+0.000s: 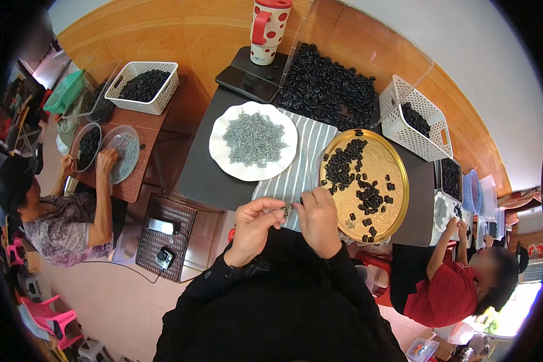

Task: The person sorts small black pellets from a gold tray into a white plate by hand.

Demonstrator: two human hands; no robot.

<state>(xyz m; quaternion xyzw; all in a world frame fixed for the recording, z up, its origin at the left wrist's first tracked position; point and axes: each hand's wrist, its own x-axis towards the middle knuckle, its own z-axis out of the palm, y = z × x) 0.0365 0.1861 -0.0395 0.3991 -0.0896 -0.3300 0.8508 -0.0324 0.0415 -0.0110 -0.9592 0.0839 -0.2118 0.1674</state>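
My left hand [253, 229] is closed in a pinch at the near edge of the table, with a small dark piece [285, 211] at its fingertips. Close beside it, my right hand [320, 222] has its fingers bent together, and a bit of black shows at their tips; what it holds is too small to make out. Beyond my hands a white scalloped plate [218, 158] carries a heap of small grey screw-like pieces [255, 140]. To the right, a round gold tray [385, 158] bears scattered small black plastic parts [368, 194]. A striped grey cloth [286, 181] lies between plate and tray.
At the back are a clear-walled bin of black parts [326, 84], a phone [247, 83] and a red-dotted tumbler [270, 36]. A white basket [407, 136] stands right. Co-workers sit left [60, 211] and right [443, 289]. A brown rack [166, 237] stands left of my table.
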